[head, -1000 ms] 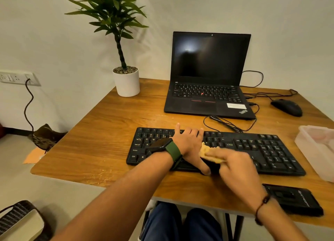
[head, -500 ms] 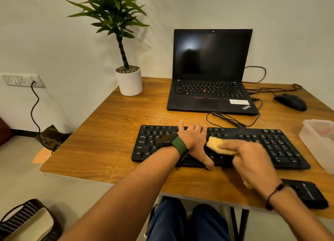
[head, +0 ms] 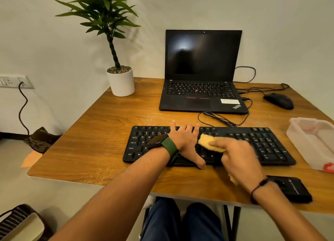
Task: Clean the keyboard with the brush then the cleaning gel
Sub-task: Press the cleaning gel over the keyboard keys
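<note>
Item: black rectangular block, flat, printed lettering on top (head: 292,188) — desk's near edge, partly behind the right wrist; possibly the brush, bristles not visible, so cannot tell

Item: right hand (head: 238,157) — fingers curled down over a soft yellow lump of cleaning gel (head: 210,144), closed on it from above, pressing it onto the keys at mid-board; hand somewhat blurred. A paler yellow bit shows below the heel of the palm; whether it is more gel is unclear

Item: left hand (head: 186,143) — lying flat and open, fingers spread toward the top row, thumb down at the front edge; holds nothing, braces the board. Dark watch on green strap (head: 162,144) at the wrist

Item: black full-size plastic keyboard (head: 262,146) — flat on the wooden desk (head: 108,132), cable running off its far edge

Handling, judged: gel looks light, pliant, tacky; best gripped across its top with fingertips, pressed and peeled rather than rubbed, since it may stretch or leave shreds between keys. Keyboard rigid but light and likely to slide, hence the steadying palm; keycaps could lift if the gel is pulled sharply

Item: clear plastic lidded tub, red clip (head: 314,143) — right edge, probably the gel's container

Item: black open laptop, dark screen (head: 202,81); black mouse (head: 279,100); potted green plant in white pot (head: 121,81) — far side
</note>
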